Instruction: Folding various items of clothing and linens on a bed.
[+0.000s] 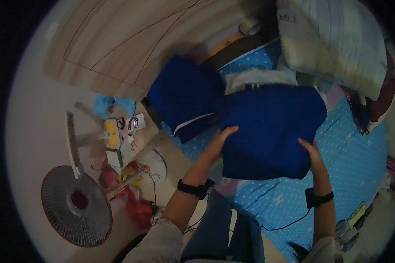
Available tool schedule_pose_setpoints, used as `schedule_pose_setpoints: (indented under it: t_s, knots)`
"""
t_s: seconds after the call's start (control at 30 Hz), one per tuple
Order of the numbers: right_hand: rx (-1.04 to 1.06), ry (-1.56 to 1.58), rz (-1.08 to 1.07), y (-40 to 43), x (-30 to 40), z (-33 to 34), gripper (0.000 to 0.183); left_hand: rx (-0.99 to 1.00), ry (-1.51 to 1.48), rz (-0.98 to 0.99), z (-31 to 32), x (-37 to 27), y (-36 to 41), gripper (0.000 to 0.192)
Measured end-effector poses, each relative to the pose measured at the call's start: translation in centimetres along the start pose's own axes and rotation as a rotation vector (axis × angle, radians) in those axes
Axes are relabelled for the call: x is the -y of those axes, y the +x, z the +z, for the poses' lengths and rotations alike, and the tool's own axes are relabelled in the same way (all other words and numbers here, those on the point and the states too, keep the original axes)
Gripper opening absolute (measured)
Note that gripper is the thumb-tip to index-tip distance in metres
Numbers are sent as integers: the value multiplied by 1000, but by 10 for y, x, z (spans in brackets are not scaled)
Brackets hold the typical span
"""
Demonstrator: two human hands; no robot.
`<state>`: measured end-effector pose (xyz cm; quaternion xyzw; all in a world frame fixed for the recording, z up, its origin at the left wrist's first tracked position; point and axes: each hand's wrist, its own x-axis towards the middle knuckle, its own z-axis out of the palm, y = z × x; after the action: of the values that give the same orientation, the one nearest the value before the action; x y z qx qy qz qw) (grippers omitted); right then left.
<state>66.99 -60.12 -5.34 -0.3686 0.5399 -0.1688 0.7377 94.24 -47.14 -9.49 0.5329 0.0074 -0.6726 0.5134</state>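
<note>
A folded dark blue cloth [270, 131] hangs between my two hands over the bed. My left hand [224, 139] grips its left edge, with the thumb on top and the other fingers hidden beneath. On its right edge, my right hand [310, 149] holds it the same way. To the left, a second dark blue folded cloth [187, 92] with a white piped edge lies at the bed's corner. A whitish cloth [258, 78] shows just beyond the held one.
Under the cloths spreads a light blue dotted bedsheet [352, 157]. A pedestal fan [77, 203] stands at the left, near a small table [141, 141] with glasses and boxes. A large pale pillow or bundle [332, 42] is at the upper right.
</note>
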Motion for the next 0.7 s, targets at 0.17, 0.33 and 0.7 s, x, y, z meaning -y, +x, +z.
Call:
schedule_pose_setpoints:
  t_s: [0.17, 0.33, 0.7]
  knots:
    - [-17, -162, -96, 48, 88, 31, 61, 24, -207, 45, 19, -52, 15, 47]
    - [-67, -284, -220, 98, 142, 58, 58, -74, -322, 113, 26, -93, 31, 55]
    - [91, -348, -143, 158, 182, 127, 60, -150, -371, 207, 10, -136, 45, 62]
